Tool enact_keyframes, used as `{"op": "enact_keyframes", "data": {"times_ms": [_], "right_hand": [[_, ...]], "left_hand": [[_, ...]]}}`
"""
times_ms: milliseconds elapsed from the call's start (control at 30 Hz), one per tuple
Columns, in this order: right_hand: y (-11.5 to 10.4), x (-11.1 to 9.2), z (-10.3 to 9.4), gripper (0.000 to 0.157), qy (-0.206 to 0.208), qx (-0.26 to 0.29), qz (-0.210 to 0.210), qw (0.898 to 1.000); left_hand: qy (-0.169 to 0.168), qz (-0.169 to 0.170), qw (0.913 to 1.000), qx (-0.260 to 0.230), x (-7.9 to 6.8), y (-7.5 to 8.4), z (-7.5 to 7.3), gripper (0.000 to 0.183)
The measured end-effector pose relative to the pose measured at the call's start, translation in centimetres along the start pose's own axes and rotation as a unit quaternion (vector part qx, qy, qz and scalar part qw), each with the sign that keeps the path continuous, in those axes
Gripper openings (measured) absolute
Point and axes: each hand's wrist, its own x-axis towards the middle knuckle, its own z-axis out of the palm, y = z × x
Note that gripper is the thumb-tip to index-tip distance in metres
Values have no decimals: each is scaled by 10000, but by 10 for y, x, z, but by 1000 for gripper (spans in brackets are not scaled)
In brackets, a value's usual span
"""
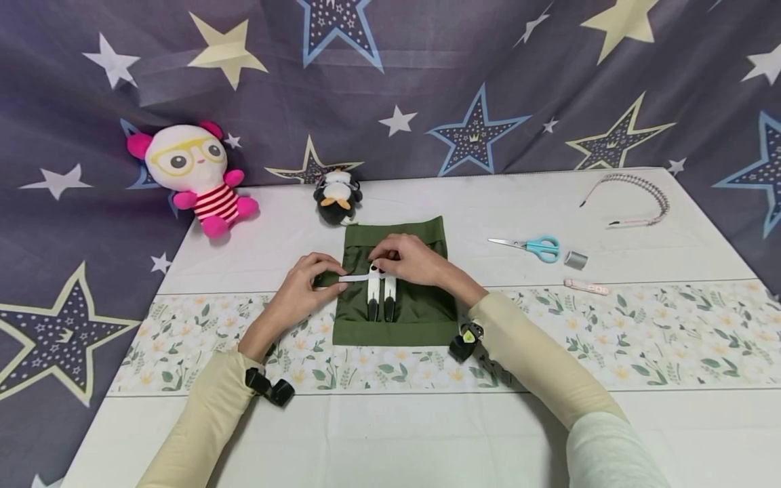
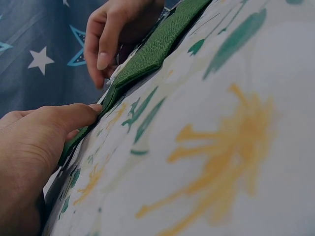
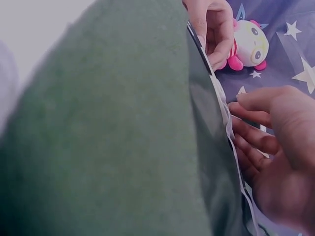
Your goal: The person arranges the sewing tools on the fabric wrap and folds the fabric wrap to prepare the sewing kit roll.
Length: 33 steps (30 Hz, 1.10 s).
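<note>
A dark green cloth piece [image 1: 421,332] with wide hems lies flat, and its left edge is pinched between the thumb and fingers of my left hand [image 1: 302,288]. A narrow white strip [image 1: 355,278] crosses the cloth from that edge. Two slim white pieces with black ends [image 1: 390,298] lie side by side across the strip. My right hand [image 1: 409,259] is over their upper ends, its loosely bent fingertips touching there. In the right wrist view its fingers [image 3: 256,140] rest along the white edge of the cloth.
Right of the cloth lie blue-handled scissors [image 1: 542,249], a grey spool [image 1: 575,259], a small pink-and-white item [image 1: 586,287] and a headband [image 1: 659,196]. Behind sit a penguin plush [image 1: 337,196] and a pink-and-white plush toy [image 1: 195,169] against a star-patterned curtain [image 1: 403,81].
</note>
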Motion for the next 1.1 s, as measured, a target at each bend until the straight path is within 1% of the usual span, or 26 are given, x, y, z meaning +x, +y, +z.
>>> {"op": "enact_keyframes", "data": {"times_ms": [267,533,700,867,1100], "right_hand": [[2,-6,-10,21,442,115,-15,9990],[8,-20,-31,21,792,207,249,9963],[16,-34,-45,21,1043,152,406,9936],[26,-51,-60,21,1318,91,586,9895],[38,-77,-80,20,1700,5,977,9806]], "left_hand": [[-28,-71,10000,-32,-2,0,0,27],[-3,-69,10000,-51,-1,1,-1,26],[-13,-54,10000,-61,-1,0,-1,26],[-20,-51,10000,-52,-1,-1,0,27],[-16,-23,10000,-52,0,0,0,27]]}}
